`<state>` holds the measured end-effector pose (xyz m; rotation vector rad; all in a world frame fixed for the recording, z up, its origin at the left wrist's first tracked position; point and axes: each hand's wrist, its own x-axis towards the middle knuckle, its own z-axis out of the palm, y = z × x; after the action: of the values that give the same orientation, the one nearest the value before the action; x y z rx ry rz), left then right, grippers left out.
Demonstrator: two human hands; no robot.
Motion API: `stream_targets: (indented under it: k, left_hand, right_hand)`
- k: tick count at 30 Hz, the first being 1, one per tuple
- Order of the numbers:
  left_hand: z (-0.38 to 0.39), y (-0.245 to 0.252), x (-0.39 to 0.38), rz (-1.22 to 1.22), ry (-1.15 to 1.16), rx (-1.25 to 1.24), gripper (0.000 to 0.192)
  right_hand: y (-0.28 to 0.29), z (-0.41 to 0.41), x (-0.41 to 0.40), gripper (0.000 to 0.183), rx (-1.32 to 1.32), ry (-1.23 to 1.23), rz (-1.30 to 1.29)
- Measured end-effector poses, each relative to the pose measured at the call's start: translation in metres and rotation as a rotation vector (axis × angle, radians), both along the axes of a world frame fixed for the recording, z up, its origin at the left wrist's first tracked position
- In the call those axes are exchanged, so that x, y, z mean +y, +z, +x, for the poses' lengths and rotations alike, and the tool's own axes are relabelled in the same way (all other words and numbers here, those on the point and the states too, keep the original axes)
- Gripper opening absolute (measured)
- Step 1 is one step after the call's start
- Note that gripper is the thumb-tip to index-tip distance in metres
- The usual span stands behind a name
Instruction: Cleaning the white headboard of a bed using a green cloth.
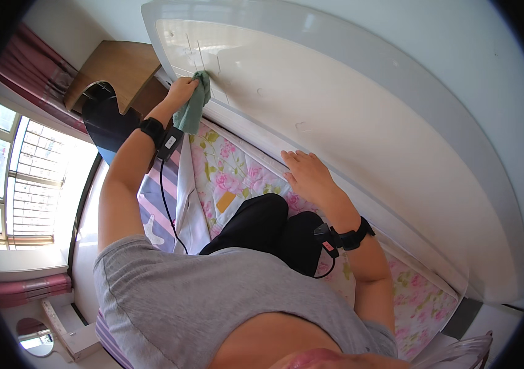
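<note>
A folded green cloth (193, 108) hangs from my left hand (182, 90), its upper end against the lower left part of a white, curved headboard (289, 92). My right hand (309, 177) is spread, palm down, at the lower edge of the headboard, beside the floral mattress (229, 170); whether it touches either cannot be told. Nothing shows in it. Both wrists wear black straps with small cabled devices. My knees, in black trousers, rest on the mattress.
A wooden bedside cabinet (125, 60) stands left of the headboard, by a dark round object (109, 117). Striped bedding (155, 184) is folded back at the left of the mattress. A window (31, 180) and pink curtains (35, 74) are further left, with a round mirror (35, 339) at lower left.
</note>
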<state>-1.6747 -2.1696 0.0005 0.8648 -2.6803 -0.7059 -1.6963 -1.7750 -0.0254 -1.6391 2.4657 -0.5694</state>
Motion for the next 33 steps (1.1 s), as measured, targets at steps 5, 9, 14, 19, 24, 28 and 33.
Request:
stream_targets:
  k: [5,9,14,19,24,28,33]
  left_hand:
    - [-0.003,0.014,-0.017,0.014,-0.093,-0.345,0.033]
    - [-0.006,0.011,-0.03,0.139,-0.137,-0.319,0.034]
    - [0.0,-0.027,-0.101,0.349,0.116,-0.034,0.035]
    - [-0.015,-0.032,-0.068,0.996,0.371,0.606,0.029]
    - [-0.023,-0.03,-0.006,0.853,0.346,1.098,0.026]
    - [-0.031,-0.023,0.041,0.626,0.127,1.301,0.014]
    - [-0.034,-0.025,0.059,0.22,0.105,1.193,0.026]
  right_hand:
    - [0.023,0.014,0.035,0.04,-0.098,-0.018,0.163]
    - [0.041,0.009,0.036,0.039,-0.107,-0.024,0.259]
    - [0.049,0.009,-0.009,0.037,-0.042,-0.03,0.142]
    - [0.042,0.004,-0.054,0.035,0.005,-0.086,-0.007]
    - [0.043,-0.012,-0.103,0.033,0.121,-0.153,-0.278]
    - [0.052,-0.012,-0.133,0.031,0.169,-0.152,-0.409]
    - [0.055,-0.013,-0.156,0.034,0.276,-0.145,-0.458]
